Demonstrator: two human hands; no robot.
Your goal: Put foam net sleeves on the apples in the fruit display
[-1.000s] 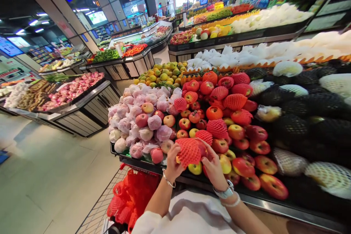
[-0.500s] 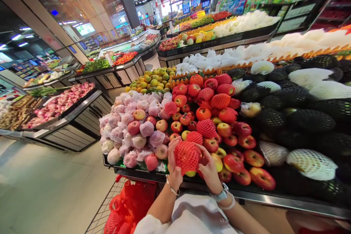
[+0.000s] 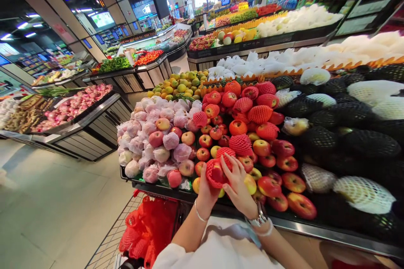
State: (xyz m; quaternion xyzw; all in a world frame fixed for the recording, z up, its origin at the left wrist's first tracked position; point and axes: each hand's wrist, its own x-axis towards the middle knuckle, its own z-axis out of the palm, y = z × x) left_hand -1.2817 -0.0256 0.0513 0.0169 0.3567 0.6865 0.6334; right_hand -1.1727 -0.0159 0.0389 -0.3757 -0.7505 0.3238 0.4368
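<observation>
An apple in a red foam net (image 3: 215,173) is held up over the front edge of the fruit display. My left hand (image 3: 208,196) cups it from the left and below. On the other side, my right hand (image 3: 238,185) has its fingers and thumb against the net; its exact grip is partly hidden. Through the net's opening, the apple's dark red skin shows. Just behind my hands lies another red foam net (image 3: 226,152) on the pile. Bare red-yellow apples (image 3: 269,187) lie to the right of my right hand.
Wrapped pink fruit (image 3: 162,154) fills the display's left part, and black-netted fruit (image 3: 322,136) its right. Below the metal front edge (image 3: 315,231), a wire cart (image 3: 109,239) holds a heap of red foam nets (image 3: 148,227). An onion stand (image 3: 78,109) stands left across the aisle.
The netted apple has turned, so dark red skin shows through the net's opening. My right hand has shifted up over its right side, fingers more stretched. The view has shifted slightly.
</observation>
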